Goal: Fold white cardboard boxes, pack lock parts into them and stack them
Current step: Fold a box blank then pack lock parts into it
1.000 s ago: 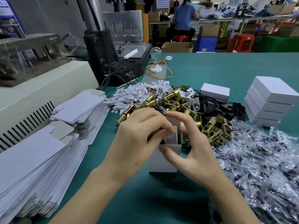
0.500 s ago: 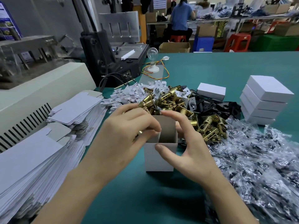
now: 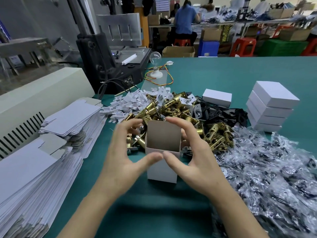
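Left hand [image 3: 120, 158] now off box [image 3: 162, 167]

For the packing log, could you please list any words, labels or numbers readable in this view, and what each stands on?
No text can be read.
White cardboard box between the left hand and right hand: plain, unprinted.
Stack of closed white boxes: blank.
Flat white cardboard blanks: blank.
Small mark on the black machine base: too small to read.
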